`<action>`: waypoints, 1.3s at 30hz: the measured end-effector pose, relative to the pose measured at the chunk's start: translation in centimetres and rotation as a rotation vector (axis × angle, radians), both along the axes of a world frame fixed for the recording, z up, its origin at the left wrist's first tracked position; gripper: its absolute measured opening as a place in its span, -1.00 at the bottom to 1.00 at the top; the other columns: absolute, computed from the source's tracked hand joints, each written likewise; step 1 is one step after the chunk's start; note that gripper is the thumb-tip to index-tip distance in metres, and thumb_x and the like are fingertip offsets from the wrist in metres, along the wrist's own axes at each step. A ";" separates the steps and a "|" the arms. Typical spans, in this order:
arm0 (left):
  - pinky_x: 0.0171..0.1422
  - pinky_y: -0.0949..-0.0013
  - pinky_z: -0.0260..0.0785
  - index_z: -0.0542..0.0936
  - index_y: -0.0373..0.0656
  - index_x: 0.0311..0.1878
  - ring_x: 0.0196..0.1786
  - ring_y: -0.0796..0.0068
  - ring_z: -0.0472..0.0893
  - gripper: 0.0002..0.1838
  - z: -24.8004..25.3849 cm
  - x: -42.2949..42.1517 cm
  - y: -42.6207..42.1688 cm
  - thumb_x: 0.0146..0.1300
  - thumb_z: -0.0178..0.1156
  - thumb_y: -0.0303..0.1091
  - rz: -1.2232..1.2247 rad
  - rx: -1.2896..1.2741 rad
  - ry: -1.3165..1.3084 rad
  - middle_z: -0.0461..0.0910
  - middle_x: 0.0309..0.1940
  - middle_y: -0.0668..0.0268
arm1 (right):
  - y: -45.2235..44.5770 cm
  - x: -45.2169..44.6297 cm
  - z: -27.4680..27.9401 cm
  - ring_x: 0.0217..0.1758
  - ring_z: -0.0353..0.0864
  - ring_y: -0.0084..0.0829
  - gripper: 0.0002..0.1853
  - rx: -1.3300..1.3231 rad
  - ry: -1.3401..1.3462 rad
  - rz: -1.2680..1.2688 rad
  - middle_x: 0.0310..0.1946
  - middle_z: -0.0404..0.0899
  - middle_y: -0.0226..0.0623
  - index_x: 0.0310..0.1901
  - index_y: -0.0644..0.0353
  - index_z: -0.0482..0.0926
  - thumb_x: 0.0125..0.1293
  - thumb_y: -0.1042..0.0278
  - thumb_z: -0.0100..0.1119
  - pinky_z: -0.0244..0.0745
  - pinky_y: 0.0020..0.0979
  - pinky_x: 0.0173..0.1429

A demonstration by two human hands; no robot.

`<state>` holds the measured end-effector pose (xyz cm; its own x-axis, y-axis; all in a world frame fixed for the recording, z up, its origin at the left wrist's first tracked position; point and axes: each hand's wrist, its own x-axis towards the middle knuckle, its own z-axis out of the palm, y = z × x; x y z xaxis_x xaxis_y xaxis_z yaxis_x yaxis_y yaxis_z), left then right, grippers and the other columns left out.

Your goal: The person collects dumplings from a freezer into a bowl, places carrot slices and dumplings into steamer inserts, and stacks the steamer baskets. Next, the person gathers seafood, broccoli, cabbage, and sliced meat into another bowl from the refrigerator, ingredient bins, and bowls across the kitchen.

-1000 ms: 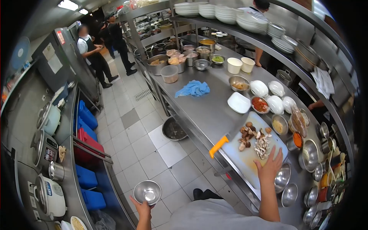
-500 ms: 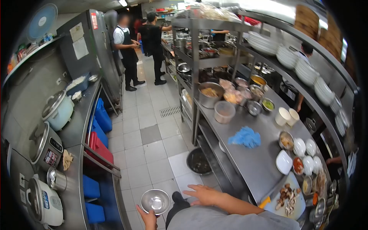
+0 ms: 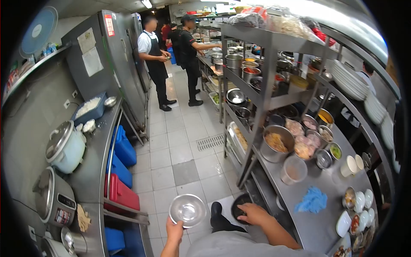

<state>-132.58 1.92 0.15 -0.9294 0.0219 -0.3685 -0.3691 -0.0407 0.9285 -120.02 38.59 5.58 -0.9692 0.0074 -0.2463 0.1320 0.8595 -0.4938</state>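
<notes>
A shiny metal bowl [image 3: 187,210] faces upward above the floor tiles, gripped at its near rim by my left hand [image 3: 174,230]. The thumb lies on the bowl's near side and the bowl looks bare inside. My right hand [image 3: 255,213] hangs with nothing in it, fingers stretched out and a little apart. Below it, partly covered from view, a dark round basin [image 3: 236,208] is on the floor beside the steel table [image 3: 274,188]. A crumpled blue cloth [image 3: 311,200] lies on that table, to the right of my right hand.
Rice cookers [image 3: 65,146] and a blue tub of rice [image 3: 89,106] line the left counter [image 3: 92,171]. Two people [image 3: 155,64] stand along the aisle ahead. On the right, a steel shelf [image 3: 267,68] rises over pots [image 3: 277,143] and bowls. A floor drain [image 3: 210,142] lies ahead.
My view has turned left and moved forward along the aisle. The bowl stays in my left hand. My right hand has swung over the basin, its fingers less spread.
</notes>
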 end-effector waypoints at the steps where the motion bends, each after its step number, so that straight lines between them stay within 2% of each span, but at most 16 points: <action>1: 0.02 0.14 0.75 0.48 -0.26 0.41 0.06 0.22 0.76 -0.40 0.1 -2.6 1.1 0.26 0.11 -0.68 0.006 -0.008 0.011 0.67 0.18 0.06 | 0.9 -2.4 -1.0 0.41 0.59 0.05 -0.35 0.045 -0.045 -0.046 0.32 0.63 -0.05 0.46 0.05 0.58 0.43 -0.06 0.41 0.52 -0.02 0.45; 6: -0.09 0.05 0.77 0.46 -0.30 0.40 0.06 0.11 0.76 -0.42 1.2 -16.6 5.7 0.27 0.12 -0.66 -0.042 -0.061 -0.144 0.68 0.14 0.04 | 5.1 -16.9 -2.2 0.30 0.67 0.04 -0.43 -0.023 0.012 -0.062 0.22 0.70 -0.08 0.37 0.08 0.65 0.45 -0.05 0.38 0.56 -0.04 0.40; 9: -0.09 0.12 0.77 0.48 -0.31 0.38 0.07 0.17 0.76 -0.44 2.3 -25.6 8.3 0.28 0.13 -0.65 -0.027 -0.076 -0.113 0.68 0.13 0.05 | 6.4 -27.7 -2.4 0.29 0.67 0.01 -0.43 -0.089 0.121 0.058 0.17 0.71 -0.11 0.42 0.05 0.61 0.45 0.06 0.41 0.59 -0.05 0.33; 13: -0.13 0.27 0.74 0.52 -0.32 0.35 0.04 0.30 0.76 -0.48 0.9 -37.0 10.5 0.29 0.16 -0.63 -0.037 -0.125 0.099 0.69 0.11 0.09 | 5.5 -42.1 0.7 0.29 0.66 0.02 -0.25 -0.126 0.212 0.263 0.30 0.63 -0.09 0.64 -0.07 0.34 0.48 0.14 0.39 0.61 -0.04 0.32; 18: -0.30 0.32 0.70 0.58 -0.31 0.29 -0.15 0.35 0.77 -0.54 4.5 -49.1 13.9 0.30 0.19 -0.60 0.030 -0.021 -0.063 0.72 0.03 0.12 | 4.8 -57.8 2.3 0.30 0.65 0.04 -0.10 -0.191 0.332 0.352 0.36 0.57 -0.06 0.72 -0.27 0.20 0.43 0.17 0.45 0.63 -0.02 0.30; 20: -0.36 0.36 0.66 0.64 -0.30 0.21 -0.22 0.41 0.76 -0.61 2.5 -54.6 13.5 0.30 0.19 -0.59 -0.030 -0.001 -0.207 0.74 -0.08 0.17 | 4.8 -63.9 1.2 0.29 0.66 0.06 -0.26 -0.175 0.325 0.391 0.29 0.60 -0.07 0.57 -0.29 0.42 0.40 0.16 0.49 0.65 -0.02 0.26; 21: -0.36 0.39 0.64 0.68 -0.29 0.15 -0.25 0.48 0.74 -0.72 1.1 -57.8 13.4 0.40 0.27 -0.50 -0.057 0.040 -0.197 0.75 -0.16 0.24 | 5.0 -67.2 0.2 0.29 0.66 0.06 -0.26 -0.172 0.320 0.394 0.29 0.60 -0.07 0.57 -0.29 0.42 0.40 0.16 0.49 0.65 -0.02 0.26; 23: -0.36 0.41 0.63 0.68 -0.28 0.16 -0.25 0.50 0.74 -0.73 -0.7 -64.8 13.7 0.46 0.30 -0.42 -0.062 0.074 -0.189 0.75 -0.16 0.26 | 5.9 -73.4 -1.6 0.24 0.67 0.08 -0.53 -0.292 0.127 0.369 0.21 0.63 -0.09 0.28 -0.16 0.63 0.38 0.13 0.51 0.65 -0.03 0.24; 24: -0.35 0.43 0.62 0.68 -0.26 0.17 -0.24 0.52 0.73 -0.72 -0.5 -68.4 14.2 0.51 0.34 -0.34 -0.069 0.108 -0.176 0.76 -0.16 0.29 | 6.1 -76.6 -1.9 0.24 0.67 0.08 -0.53 -0.289 0.118 0.368 0.21 0.63 -0.09 0.28 -0.16 0.63 0.38 0.13 0.51 0.65 -0.03 0.24; 25: -0.28 0.47 0.60 0.65 -0.27 0.23 -0.22 0.55 0.73 -0.63 0.1 -72.2 14.5 0.57 0.35 -0.19 -0.069 0.118 -0.186 0.75 -0.11 0.30 | 6.4 -80.0 -1.8 0.21 0.67 0.08 -0.62 -0.226 0.065 0.279 0.17 0.64 -0.10 0.14 -0.09 0.65 0.36 0.10 0.53 0.65 -0.05 0.23; 26: -0.28 0.47 0.60 0.65 -0.27 0.23 -0.22 0.55 0.73 -0.63 0.5 -75.9 14.7 0.57 0.35 -0.19 -0.066 0.128 -0.200 0.75 -0.11 0.30 | 6.9 -83.1 -1.7 0.19 0.67 0.08 -0.68 -0.161 0.011 0.190 0.12 0.66 -0.11 0.00 -0.02 0.68 0.35 0.07 0.54 0.64 -0.06 0.22; 27: -0.24 0.47 0.59 0.64 -0.27 0.27 -0.20 0.54 0.73 -0.60 0.3 -79.6 14.9 0.57 0.35 -0.18 -0.077 0.136 -0.145 0.75 -0.09 0.29 | 7.5 -85.8 -1.8 0.07 0.72 0.02 -0.69 -0.169 0.082 0.100 0.02 0.70 -0.09 -0.01 -0.01 0.73 0.30 0.13 0.59 0.66 -0.07 0.12; 29: -0.10 0.45 0.57 0.59 -0.33 0.34 -0.16 0.51 0.75 -0.55 0.1 -87.3 14.9 0.58 0.34 -0.21 -0.134 0.064 -0.066 0.73 -0.06 0.29 | 10.6 -91.2 -5.4 0.08 0.72 0.06 -0.67 -0.114 0.097 0.003 0.01 0.71 -0.04 0.00 0.05 0.73 0.31 0.13 0.58 0.65 -0.05 0.15; 31: -0.09 0.43 0.56 0.57 -0.33 0.38 -0.13 0.53 0.75 -0.52 -0.9 -94.5 14.6 0.57 0.35 -0.22 -0.240 -0.005 -0.077 0.73 -0.01 0.28 | 14.5 -94.1 -10.1 0.12 0.71 0.14 -0.60 -0.056 0.050 -0.234 0.03 0.74 0.05 0.04 0.17 0.72 0.35 0.07 0.52 0.62 -0.01 0.20; 36: 0.03 0.43 0.57 0.57 -0.27 0.42 0.00 0.52 0.72 -0.52 -0.7 -109.3 14.2 0.57 0.35 -0.24 -0.492 -0.120 0.033 0.72 0.13 0.24 | 22.3 -91.2 -23.2 0.21 0.71 0.23 -0.34 0.084 -0.343 -0.843 0.08 0.75 0.21 0.12 0.26 0.74 0.45 -0.30 0.29 0.59 0.04 0.26; 39: 0.08 0.42 0.57 0.58 -0.25 0.42 0.01 0.50 0.73 -0.52 -3.1 -118.5 13.7 0.55 0.35 -0.28 -0.484 -0.157 -0.008 0.73 0.15 0.24 | 24.2 -87.0 -29.3 0.13 0.75 0.26 -0.32 0.174 -0.346 -0.828 -0.04 0.78 0.22 0.02 0.30 0.79 0.43 -0.33 0.27 0.62 0.08 0.21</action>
<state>-251.05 15.60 -2.94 -0.8236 0.3925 -0.4093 -0.3186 0.2768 0.9066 -207.03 62.82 -23.69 -0.5095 0.7319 -0.4524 0.8564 0.4825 -0.1838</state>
